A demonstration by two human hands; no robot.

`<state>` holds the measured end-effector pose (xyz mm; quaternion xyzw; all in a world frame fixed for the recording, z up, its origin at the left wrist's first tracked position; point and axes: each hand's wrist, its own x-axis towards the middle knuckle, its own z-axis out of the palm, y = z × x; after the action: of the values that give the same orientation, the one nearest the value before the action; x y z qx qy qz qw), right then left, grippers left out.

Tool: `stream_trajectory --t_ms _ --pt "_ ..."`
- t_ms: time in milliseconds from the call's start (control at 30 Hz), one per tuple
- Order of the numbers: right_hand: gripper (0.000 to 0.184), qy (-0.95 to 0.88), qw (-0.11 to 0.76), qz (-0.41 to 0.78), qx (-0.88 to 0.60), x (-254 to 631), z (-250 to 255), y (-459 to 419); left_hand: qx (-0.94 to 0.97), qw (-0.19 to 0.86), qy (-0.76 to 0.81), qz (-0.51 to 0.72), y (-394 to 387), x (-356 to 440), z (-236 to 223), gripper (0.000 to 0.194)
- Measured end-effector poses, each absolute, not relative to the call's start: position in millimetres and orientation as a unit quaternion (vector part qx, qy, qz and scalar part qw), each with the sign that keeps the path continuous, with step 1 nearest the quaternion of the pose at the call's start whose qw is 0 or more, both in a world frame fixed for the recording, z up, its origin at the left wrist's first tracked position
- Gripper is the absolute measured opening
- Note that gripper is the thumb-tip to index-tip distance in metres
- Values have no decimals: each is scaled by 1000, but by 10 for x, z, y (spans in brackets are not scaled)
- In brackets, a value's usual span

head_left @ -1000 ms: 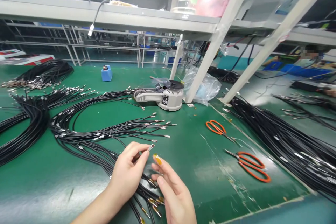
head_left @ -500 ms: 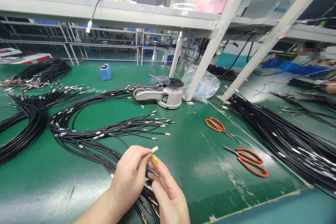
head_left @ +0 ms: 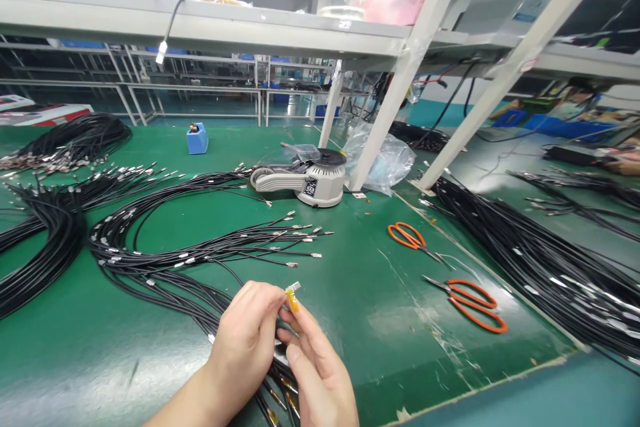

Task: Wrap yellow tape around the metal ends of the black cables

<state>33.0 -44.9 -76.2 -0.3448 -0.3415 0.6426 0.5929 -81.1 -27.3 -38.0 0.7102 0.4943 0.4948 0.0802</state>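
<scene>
My left hand (head_left: 250,337) pinches a small silver cable connector (head_left: 295,286) between thumb and forefinger; its tip pokes out past them. On the forefinger tip of my right hand (head_left: 323,367) sits a piece of amber tape (head_left: 292,301), against the connector's base. The right thumb is held apart from that forefinger, and the other fingers are curled. Beneath both hands runs a bundle of black cables (head_left: 200,303), partly hidden by them; several of its near ends carry amber tape. Other cable ends with silver connectors (head_left: 316,255) fan out beyond my hands.
A tape dispenser (head_left: 320,183) stands behind, beside a shelf post (head_left: 385,80). Two orange-handled scissors (head_left: 407,235) and snips (head_left: 477,303) lie to the right. More cable bundles (head_left: 530,260) flank both sides. A blue block (head_left: 197,139) stands further back. A person's hand (head_left: 627,163) shows far right.
The right forefinger with the amber tape has come up closer to the connector, and the tape now touches its base. The whole view has shifted slightly.
</scene>
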Motion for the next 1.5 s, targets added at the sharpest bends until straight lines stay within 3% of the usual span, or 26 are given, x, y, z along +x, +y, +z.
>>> stream_trajectory --t_ms 1100,1367,1500 --pt "35 -355 584 641 -350 330 -716 -442 725 63 483 487 -281 -829 -399 34" --pt "47 -315 561 689 -335 400 -677 -430 706 54 507 492 -271 -821 -430 25" --pt "40 -352 536 650 -408 525 -493 -321 696 58 528 483 -257 -793 -404 16"
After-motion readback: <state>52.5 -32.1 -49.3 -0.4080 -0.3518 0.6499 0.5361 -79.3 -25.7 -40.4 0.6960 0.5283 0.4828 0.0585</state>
